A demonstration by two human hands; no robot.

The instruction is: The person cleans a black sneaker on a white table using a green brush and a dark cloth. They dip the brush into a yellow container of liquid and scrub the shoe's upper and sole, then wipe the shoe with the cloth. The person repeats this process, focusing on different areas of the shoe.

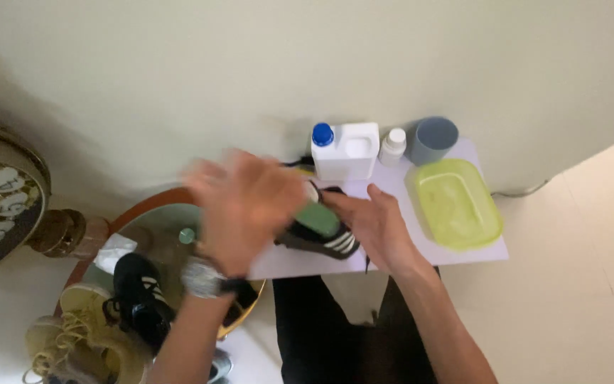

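Observation:
A black shoe with white stripes [328,243] lies on a white sheet [456,256]. My right hand [371,220] rests on the shoe and holds it down. My left hand [243,203], blurred by motion and with a watch on the wrist, grips a green brush-like thing [318,217] against the shoe's top. The front of the shoe is hidden behind my left hand.
A white jug with a blue cap [346,149], a small white bottle [393,146], a grey-blue cup [435,139] and a yellow-green tub [455,203] stand on the sheet. At the left, a round glass table [161,213] holds a black shoe [140,291] and yellowish shoes [79,334].

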